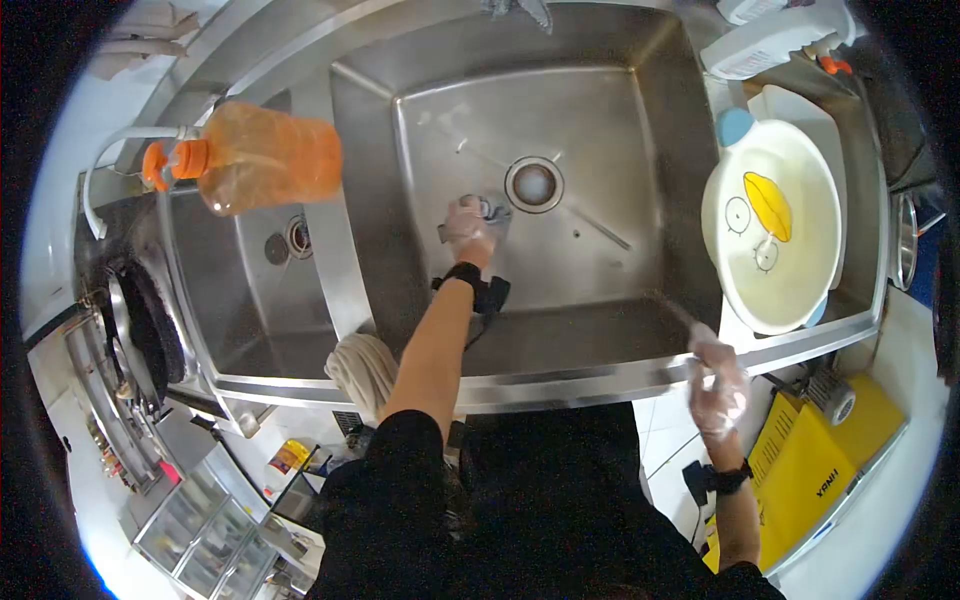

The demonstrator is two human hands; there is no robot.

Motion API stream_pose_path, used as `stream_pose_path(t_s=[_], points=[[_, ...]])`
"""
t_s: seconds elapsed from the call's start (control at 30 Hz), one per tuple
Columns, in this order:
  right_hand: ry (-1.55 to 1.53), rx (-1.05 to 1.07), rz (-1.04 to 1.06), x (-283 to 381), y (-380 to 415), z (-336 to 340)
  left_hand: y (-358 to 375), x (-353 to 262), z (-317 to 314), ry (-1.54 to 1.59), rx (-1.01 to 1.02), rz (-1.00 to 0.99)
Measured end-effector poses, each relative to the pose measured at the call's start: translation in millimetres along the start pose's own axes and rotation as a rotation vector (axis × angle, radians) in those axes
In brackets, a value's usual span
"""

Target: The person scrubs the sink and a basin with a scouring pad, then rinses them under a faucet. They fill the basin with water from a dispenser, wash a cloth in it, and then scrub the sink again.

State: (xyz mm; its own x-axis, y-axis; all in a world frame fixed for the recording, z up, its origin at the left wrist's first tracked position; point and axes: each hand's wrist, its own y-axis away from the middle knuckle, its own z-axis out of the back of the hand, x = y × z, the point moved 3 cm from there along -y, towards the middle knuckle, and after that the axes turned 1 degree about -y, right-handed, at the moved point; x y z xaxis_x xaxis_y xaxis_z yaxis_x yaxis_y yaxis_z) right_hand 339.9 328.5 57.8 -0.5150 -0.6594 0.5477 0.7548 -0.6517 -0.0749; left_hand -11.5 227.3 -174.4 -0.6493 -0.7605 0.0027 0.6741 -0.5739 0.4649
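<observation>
My left hand (468, 232), in a clear plastic glove, is down in the large steel sink (520, 110), left of the drain (535, 184). Its fingers are closed on a grey scrubbing pad (497, 214) pressed to the sink floor; its exact kind is hard to make out. A thin stick-like piece (602, 229) lies on the floor right of the drain. Over the sink's front right edge is my right hand (716, 385), also gloved, its fingers curled together. A thin blurred streak (676, 308) runs from it toward the sink; what it is cannot be made out.
A jug of orange liquid (270, 160) stands between the large sink and a smaller left basin (250, 330). A folded cloth (362, 372) hangs over the front edge. At right sit a white plastic tub (790, 290) with a yellow leaf-shaped mark and a white bottle (770, 45).
</observation>
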Motion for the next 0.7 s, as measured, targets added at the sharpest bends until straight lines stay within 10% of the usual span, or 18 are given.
stream_pose_path(t_s=[0.13, 0.23, 0.27, 0.33, 0.43, 0.53, 0.57, 0.7], points=[[0.058, 0.177, -0.031, 15, -28, -52, -23, -4, -26, 0.072, -0.090, -0.157], [0.083, 0.251, -0.049, 5, -22, -57, -33, 5, -2, 1.385, -0.122, 0.212], [0.080, 0.249, -0.051, -1, -18, -56, -53, 19, -9, 0.613, -0.563, -0.132], [0.063, 0.242, -0.042, -12, -12, -52, -81, 38, 13, 1.014, -0.854, -0.209], [0.129, 0.253, -0.045, -17, -20, -47, -119, 69, 22, 0.604, -0.602, 0.177], [0.080, 0.216, -0.066, -22, -30, -47, -125, 73, -23, 0.919, -0.437, -0.034], [0.084, 0.215, -0.087, -21, -36, -49, -115, 54, -46, 0.474, -0.775, -0.168], [0.104, 0.219, -0.010, -26, -46, -53, -89, -28, -25, 0.735, 0.030, -0.079]])
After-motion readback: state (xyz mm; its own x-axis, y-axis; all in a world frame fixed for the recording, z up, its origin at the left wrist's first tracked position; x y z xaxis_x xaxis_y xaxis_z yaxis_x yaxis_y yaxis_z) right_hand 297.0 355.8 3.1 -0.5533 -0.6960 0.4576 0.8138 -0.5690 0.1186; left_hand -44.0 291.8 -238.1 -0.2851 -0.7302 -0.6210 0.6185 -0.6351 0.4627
